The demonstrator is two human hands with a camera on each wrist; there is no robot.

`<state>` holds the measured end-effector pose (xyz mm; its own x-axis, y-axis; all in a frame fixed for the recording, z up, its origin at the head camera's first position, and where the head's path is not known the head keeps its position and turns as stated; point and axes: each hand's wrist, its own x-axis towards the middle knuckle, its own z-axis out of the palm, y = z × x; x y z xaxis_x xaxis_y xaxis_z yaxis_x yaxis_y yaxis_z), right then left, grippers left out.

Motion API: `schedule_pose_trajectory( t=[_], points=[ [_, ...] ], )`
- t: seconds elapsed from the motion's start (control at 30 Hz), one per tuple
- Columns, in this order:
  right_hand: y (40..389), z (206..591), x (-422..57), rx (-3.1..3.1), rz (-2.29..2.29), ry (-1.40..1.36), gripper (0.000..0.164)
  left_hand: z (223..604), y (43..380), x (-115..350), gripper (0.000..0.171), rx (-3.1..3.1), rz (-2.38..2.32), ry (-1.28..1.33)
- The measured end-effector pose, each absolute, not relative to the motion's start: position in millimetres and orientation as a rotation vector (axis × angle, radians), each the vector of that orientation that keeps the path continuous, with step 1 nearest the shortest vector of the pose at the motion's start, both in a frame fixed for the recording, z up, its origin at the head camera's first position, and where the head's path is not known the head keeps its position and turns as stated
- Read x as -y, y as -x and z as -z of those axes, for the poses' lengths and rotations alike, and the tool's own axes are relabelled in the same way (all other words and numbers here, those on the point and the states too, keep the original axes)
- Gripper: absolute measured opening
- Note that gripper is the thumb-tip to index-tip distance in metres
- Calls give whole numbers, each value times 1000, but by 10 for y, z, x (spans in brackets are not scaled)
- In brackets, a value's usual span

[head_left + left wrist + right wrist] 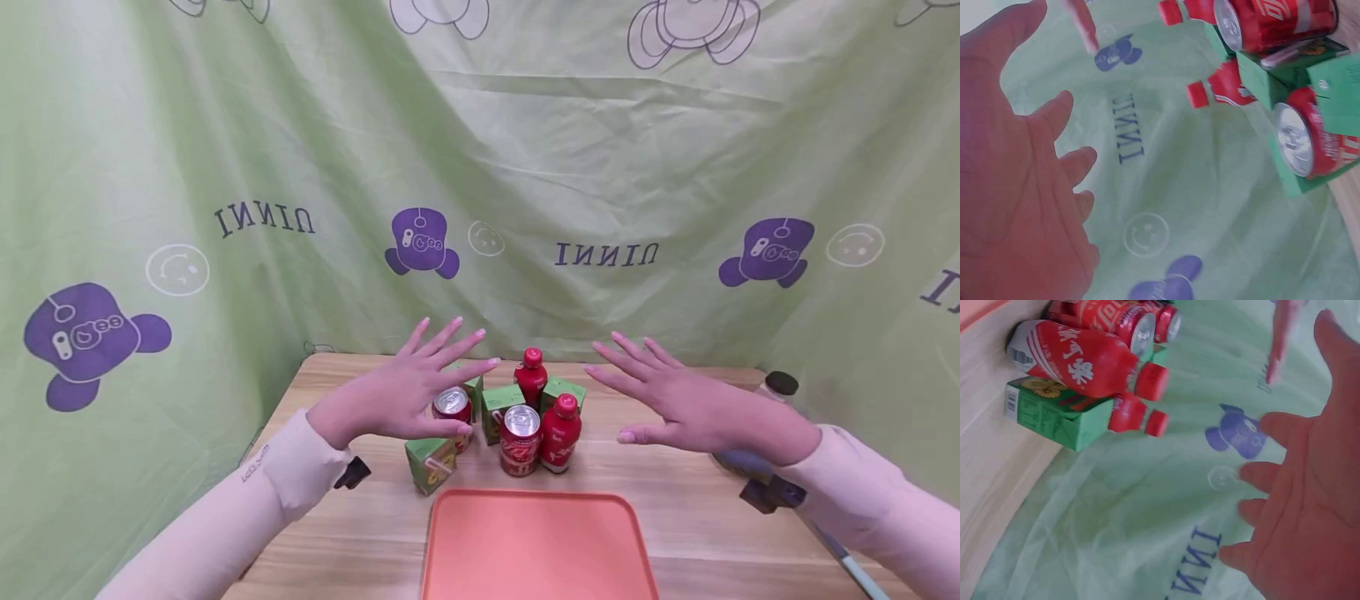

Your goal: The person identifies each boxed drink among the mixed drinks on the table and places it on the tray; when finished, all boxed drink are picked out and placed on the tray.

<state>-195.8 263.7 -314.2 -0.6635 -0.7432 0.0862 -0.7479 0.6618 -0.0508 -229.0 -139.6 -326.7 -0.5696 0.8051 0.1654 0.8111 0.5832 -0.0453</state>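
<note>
Both hands are held up over the table with fingers spread, and neither holds anything. In the head view my left hand (408,387) hovers above a red drink can (452,406) and a green drink carton (432,464). My right hand (675,402) is raised to the right of a red bottle (561,433). Between the hands stand another red can (520,440), a second red bottle (531,377) and more green cartons (501,408). The wrist views show the left palm (1022,187) and right palm (1316,500) apart from the drinks.
A pink tray (536,546) lies at the table's front, just before the drinks. Behind the right forearm, a black-capped container (780,385) and a light blue stick-like item (858,575) are partly hidden. A green printed curtain (525,167) hangs along the table's back and sides.
</note>
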Motion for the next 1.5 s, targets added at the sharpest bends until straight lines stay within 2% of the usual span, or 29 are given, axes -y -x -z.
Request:
schedule_pose_trajectory(
  t=[0.13,0.23,0.4,0.57,0.77,1.03,1.27,1.5],
  points=[
    [1931,3141,-2746,2957,-203,-1119,58,3361,2286,1554,73,2657,140,1279],
    [1949,3290,-2827,2996,-289,-1075,46,3480,2269,1673,61,2669,233,1144],
    [1996,3863,-2905,3050,-629,-1056,27,3760,2252,1786,45,2702,330,837],
    [1970,4413,-2940,3149,-910,-831,13,4021,2194,1784,39,2790,470,640],
    [1858,4715,-2922,3174,-991,-548,14,4228,2082,1686,46,2945,600,635],
    [1847,4903,-2912,3196,-1189,-358,16,4314,2108,1585,46,2942,726,675],
    [1804,4969,-2877,3164,-1354,-412,17,4332,2076,1508,51,2942,706,610],
    [1749,5005,-2890,3127,-1420,-508,11,4282,2021,1450,53,2965,626,541]
  ],
)
